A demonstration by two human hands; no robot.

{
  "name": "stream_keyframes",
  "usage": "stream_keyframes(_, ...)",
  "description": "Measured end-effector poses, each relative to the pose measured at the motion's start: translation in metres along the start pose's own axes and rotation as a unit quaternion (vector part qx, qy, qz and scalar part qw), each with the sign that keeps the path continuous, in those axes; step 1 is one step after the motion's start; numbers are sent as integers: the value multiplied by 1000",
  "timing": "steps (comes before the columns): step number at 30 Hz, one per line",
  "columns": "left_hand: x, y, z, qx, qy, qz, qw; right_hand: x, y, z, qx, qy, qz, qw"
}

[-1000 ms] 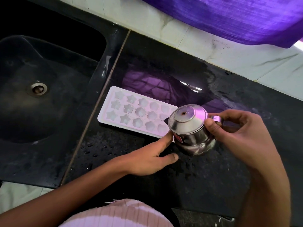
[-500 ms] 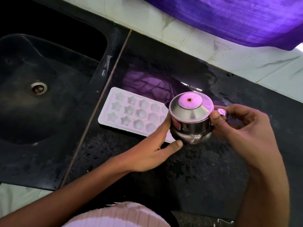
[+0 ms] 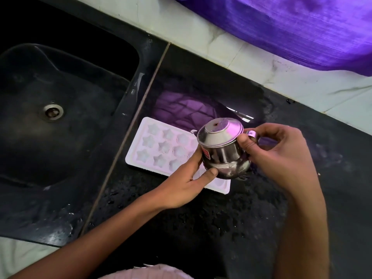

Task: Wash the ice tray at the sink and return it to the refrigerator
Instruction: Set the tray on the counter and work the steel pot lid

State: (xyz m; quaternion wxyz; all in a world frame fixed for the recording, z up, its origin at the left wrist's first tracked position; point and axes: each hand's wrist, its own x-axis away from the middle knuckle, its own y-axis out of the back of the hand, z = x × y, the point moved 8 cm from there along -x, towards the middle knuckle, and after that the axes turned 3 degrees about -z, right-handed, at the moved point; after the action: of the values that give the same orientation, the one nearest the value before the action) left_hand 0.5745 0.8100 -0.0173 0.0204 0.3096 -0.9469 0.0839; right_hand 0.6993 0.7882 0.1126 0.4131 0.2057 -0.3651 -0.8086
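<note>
Ice tray (image 3: 161,150), white with star-shaped cells, lies flat on the wet black counter (image 3: 201,228) at the centre of the frame, just right of the seam that borders the sink; its right part is covered by the hands and the pot. At the bottom edge a strip of pale pink ribbed clothing (image 3: 145,273) shows. Both forearms reach up from the lower frame. The left hand (image 3: 181,190) is partly curled, thumb and fingers pressed against the lower left side of a small steel pot (image 3: 223,156). The right hand (image 3: 281,158) is closed around the pot's handle, thumb on top. The pot is held above the tray's right end, tilted slightly, its conical lid in place with a small hole at the top. Water droplets dot the counter below the tray. The black sink (image 3: 60,137) fills the left of the frame, its metal drain (image 3: 53,111) in the basin. Pale tiles (image 3: 231,51) run diagonally behind the counter, and purple cloth (image 3: 291,27) hangs across the upper right.
</note>
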Motion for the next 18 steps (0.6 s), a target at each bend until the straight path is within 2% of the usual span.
stream_keyframes(18, -4, 3, 3, 8, 10, 4, 1000, -6, -3, -1, 1, -19, 14, 1000)
